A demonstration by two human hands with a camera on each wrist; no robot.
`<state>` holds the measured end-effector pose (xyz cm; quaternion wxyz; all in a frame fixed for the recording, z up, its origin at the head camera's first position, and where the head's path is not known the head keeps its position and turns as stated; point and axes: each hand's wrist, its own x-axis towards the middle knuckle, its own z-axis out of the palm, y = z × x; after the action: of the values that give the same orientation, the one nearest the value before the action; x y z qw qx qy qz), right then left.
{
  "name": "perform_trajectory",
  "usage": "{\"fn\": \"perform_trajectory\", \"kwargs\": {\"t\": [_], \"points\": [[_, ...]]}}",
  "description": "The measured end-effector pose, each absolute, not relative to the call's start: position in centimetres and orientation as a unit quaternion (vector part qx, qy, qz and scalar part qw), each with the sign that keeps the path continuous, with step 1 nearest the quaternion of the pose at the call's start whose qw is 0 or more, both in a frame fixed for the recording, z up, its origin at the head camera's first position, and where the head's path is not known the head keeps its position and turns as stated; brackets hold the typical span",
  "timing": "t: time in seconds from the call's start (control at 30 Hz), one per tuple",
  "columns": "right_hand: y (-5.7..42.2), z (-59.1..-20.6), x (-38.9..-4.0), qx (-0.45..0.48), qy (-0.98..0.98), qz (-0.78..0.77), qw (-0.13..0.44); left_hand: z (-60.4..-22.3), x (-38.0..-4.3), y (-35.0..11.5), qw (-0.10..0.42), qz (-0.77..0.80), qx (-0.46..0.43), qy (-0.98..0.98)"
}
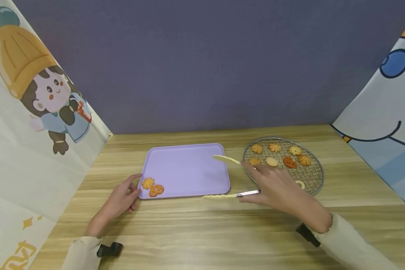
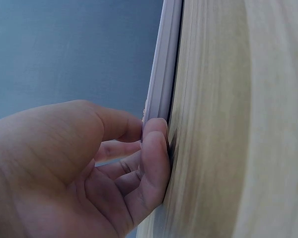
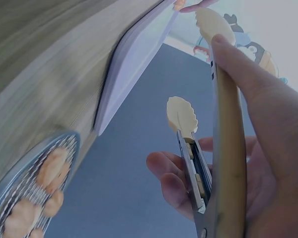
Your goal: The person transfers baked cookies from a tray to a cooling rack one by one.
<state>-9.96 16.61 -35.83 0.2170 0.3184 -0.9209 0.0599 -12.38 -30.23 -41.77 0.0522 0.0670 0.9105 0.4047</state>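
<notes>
My left hand [image 1: 119, 197] pinches the left edge of a lilac tray [image 1: 189, 167], thumb at the rim and fingers curled against its side, as the left wrist view shows. A swirl cookie [image 1: 148, 183] and a pretzel-shaped cookie [image 1: 156, 190] lie in the tray's near left corner. My right hand [image 1: 278, 189] grips metal tongs [image 3: 228, 144] with cream scalloped tips. The tips stand wide apart with nothing between them, one overlapping the tray's right side in the head view, the other by its near edge.
A round wire-mesh tray [image 1: 312, 178] with several cookies stands right of the lilac tray, partly hidden by my right hand. Both trays are on a wood-grain table [image 1: 175, 232]. A dark panel [image 1: 209, 67] rises behind, with printed cloths [image 1: 17, 157] at both sides.
</notes>
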Motion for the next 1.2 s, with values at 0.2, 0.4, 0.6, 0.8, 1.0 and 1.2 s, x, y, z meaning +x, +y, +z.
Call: {"fn": "perform_trajectory", "kwargs": {"t": [0.2,0.4,0.6,0.8,1.0,1.2], "points": [[14.4,-35.8,-10.9,0.340,-0.913,0.070,0.215,-41.7,-12.4,-30.2,0.052,0.406,0.069,0.910],[11.7,-35.7,-11.6,0.359,-0.907,0.064,0.210,-41.6,-12.3,-30.2,0.054,0.406,0.069,0.910],[8.6,-35.9,-12.4,0.375,-0.904,0.065,0.195,-41.6,-12.3,-30.3,0.053,0.406,0.073,0.909],[5.6,-36.4,-13.2,0.365,-0.914,0.076,0.157,-41.7,-12.3,-30.2,0.049,0.406,0.078,0.909],[2.8,-36.8,-13.9,0.356,-0.921,0.084,0.132,-41.7,-12.2,-30.2,0.045,0.403,0.081,0.910],[0.7,-37.2,-14.8,0.338,-0.931,0.066,0.123,-41.8,-12.2,-30.1,0.040,0.402,0.084,0.911]]}}
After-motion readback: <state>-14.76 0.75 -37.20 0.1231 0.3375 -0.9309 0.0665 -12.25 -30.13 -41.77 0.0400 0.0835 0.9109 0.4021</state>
